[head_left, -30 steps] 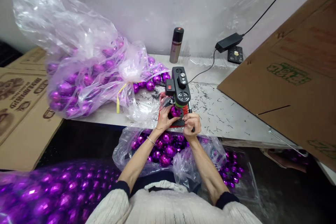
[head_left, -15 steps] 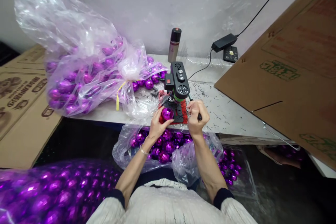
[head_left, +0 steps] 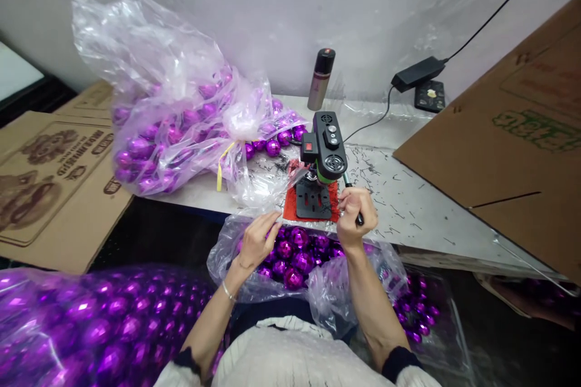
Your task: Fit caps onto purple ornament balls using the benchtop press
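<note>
My right hand (head_left: 356, 216) is wrapped round the black-gripped lever handle (head_left: 360, 218) on the right side of a small black bench machine (head_left: 330, 145). The machine has a red switch and round vents, and its slotted black base plate (head_left: 313, 201) lies on a red mat (head_left: 290, 208), with no ball on the plate. My left hand (head_left: 259, 239) is open, fingers stretched and thumb apart, over the left rim of an open plastic bag (head_left: 222, 242). Inside that bag are several shiny purple faceted balls (head_left: 303, 261). I see no ball in the left hand.
A tied clear bag (head_left: 172, 133) of purple balls lies on the white table (head_left: 385, 193), near a spray can (head_left: 321, 80) and a power adapter (head_left: 417, 74). Black wire bits litter the tabletop. Cardboard boxes (head_left: 512, 163) flank both sides. A large ball-filled bag (head_left: 104, 326) sits lower left.
My left hand has moved from the base plate down and left to the bag, and let go of the purple ball. My right hand stays on the lever. The camera view has shifted left.
</note>
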Demonstrator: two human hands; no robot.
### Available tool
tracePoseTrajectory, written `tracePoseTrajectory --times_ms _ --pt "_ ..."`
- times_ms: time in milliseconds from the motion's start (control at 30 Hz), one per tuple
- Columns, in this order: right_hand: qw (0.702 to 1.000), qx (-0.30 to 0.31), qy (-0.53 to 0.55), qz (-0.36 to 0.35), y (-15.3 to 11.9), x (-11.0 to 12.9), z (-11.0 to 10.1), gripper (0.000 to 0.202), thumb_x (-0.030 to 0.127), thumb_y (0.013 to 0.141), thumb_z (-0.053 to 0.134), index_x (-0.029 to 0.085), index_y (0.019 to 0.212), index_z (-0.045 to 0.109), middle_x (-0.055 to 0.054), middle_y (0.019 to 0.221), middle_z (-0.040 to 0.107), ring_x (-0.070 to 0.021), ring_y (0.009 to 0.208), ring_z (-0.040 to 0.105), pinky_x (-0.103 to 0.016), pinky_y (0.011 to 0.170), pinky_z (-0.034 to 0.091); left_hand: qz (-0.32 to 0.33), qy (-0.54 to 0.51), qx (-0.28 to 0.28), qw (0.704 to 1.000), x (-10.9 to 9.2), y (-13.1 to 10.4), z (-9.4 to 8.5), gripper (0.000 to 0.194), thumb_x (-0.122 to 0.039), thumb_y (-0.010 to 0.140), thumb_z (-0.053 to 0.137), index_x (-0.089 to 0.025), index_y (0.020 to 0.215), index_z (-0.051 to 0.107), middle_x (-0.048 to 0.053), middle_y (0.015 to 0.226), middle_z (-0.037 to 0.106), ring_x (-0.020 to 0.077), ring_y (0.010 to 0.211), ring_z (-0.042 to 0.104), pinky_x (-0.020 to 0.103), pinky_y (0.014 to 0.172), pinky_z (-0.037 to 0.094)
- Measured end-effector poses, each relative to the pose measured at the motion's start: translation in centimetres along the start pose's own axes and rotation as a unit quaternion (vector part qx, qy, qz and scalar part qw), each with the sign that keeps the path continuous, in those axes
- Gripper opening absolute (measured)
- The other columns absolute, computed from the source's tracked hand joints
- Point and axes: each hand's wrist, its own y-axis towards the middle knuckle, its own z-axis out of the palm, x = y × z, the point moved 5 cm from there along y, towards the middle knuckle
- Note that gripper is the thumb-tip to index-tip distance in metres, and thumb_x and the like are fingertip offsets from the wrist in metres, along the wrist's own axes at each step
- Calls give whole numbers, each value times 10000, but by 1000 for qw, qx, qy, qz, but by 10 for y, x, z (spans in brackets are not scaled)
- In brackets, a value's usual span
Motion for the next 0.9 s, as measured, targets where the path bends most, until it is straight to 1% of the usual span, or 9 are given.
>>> tracePoseTrajectory --times_ms 67,133,233,300,367,500,633,800,900 --pt "1000 0 -4 -1 -1 -1 0 323 190 993 481 226 679 550 3 650 591 -152 652 606 -322 595 439 20 -10 -19 1000 9 46 2 295 -247 1031 505 -209 1252 697 85 1155 773 225 1080 736 398 992 596" --pt "1000 3 -8 -1 -1 -1 0 324 189 990 483 225 675 547 2 648 588 -154 650 606 -324 597 439 -3 9 -26 1000 32 97 9 306 -269 1024 510 -195 1264 685 114 1232 741 257 1177 694 442 1062 549" --pt "1000 8 -1 -5 -2 0 0 311 164 980 490 222 680 545 6 651 590 -151 653 603 -318 605 436 -125 74 5 989 80 160 30 353 -302 965 613 -151 1282 650 200 1291 683 337 1224 653 507 1073 509" --pt "1000 8 6 -6 -2 0 0 305 150 975 491 219 683 546 6 657 595 -150 659 603 -315 614 436 -226 109 52 967 108 183 47 436 -341 917 691 -117 1286 626 247 1248 670 390 1178 667 537 1017 521" --pt "1000 12 7 -6 -2 -1 -1 305 147 972 489 217 682 548 3 661 600 -153 660 605 -317 619 438 -265 112 84 954 121 194 62 519 -305 862 758 -96 1309 597 261 1220 656 411 1146 675 534 987 527" --pt "1000 19 1 -12 -3 -1 -1 301 146 972 485 216 687 551 1 667 606 -157 664 610 -322 628 446 -225 44 78 970 117 198 78 617 -100 773 775 -96 1356 572 236 1275 611 385 1194 656 493 1046 504" --pt "999 27 0 -24 -2 1 -1 287 141 969 490 217 697 544 3 672 605 -153 670 613 -313 617 442 -279 -63 41 957 111 188 66 592 -151 795 772 -123 1356 582 215 1380 559 362 1265 620 503 1103 482" --pt "1000 20 4 -19 3 4 0 277 151 973 491 214 712 555 0 688 616 -151 674 613 -316 618 447 -342 -377 53 859 92 138 50 512 -406 915 675 -221 1374 544 120 1243 703 272 1051 730 439 871 619" --pt "1000 19 -2 -5 10 5 1 287 185 987 483 216 712 560 0 683 609 -151 664 604 -323 618 451 -360 -452 84 812 74 96 56 434 -498 927 640 -221 1261 623 101 1158 755 262 968 758 388 778 631"
